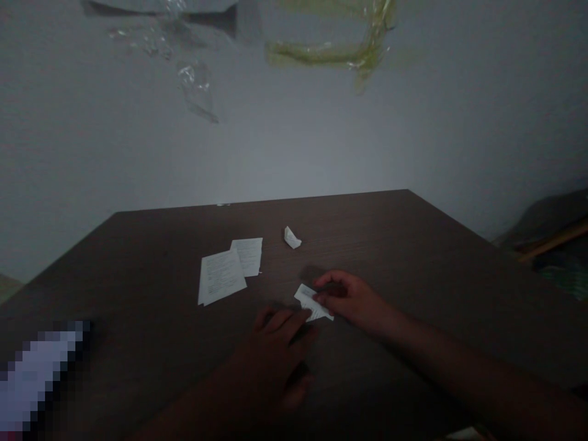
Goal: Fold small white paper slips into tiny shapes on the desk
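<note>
A small folded piece of printed paper [304, 295] lies on the dark wooden table between my two hands. My right hand [351, 297] has its thumb and curled fingers at the paper's right edge, seemingly pinching it. From the left, my left hand [278, 343] reaches in palm down with its fingers apart. The tip of one of its fingers touches the paper's lower left side. Beyond the hands, a crumpled scrap of paper [292, 238] sits by itself.
Several flat printed sheets [224, 277] overlap left of centre on the table [151, 263]. A blurred-out, pale device-like object [37, 373] is at the lower left. Behind the table stands a white wall [298, 141] bearing strips of tape. Dark items [555, 245] are piled at the right.
</note>
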{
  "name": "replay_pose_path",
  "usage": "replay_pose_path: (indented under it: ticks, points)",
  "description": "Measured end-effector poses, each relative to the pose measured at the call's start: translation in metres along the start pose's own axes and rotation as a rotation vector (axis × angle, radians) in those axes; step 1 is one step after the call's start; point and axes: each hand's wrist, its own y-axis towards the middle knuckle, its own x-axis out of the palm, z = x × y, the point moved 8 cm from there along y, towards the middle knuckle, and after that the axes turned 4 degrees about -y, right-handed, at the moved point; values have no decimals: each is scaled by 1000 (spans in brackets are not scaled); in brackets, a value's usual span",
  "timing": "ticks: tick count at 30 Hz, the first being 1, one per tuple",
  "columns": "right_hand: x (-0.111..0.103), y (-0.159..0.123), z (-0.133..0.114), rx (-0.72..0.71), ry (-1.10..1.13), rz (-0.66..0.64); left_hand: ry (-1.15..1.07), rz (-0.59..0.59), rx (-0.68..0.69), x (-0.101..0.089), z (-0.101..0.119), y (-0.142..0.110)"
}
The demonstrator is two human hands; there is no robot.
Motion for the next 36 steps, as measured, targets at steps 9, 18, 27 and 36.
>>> replay_pose_path:
  ticks: [9,18,27,36]
  points:
    - [6,-5,-20,-287,-221,31,-62,-79,-19,4,3,1]
    - [13,-15,-38,-447,-450,19,-121,89,-13,1,1,3]
    - [9,-18,-43,-488,-608,28,12,101,-131,7,-9,7]
    - [21,-20,-39,-350,-902,-106,-106,116,-287,4,-36,16]
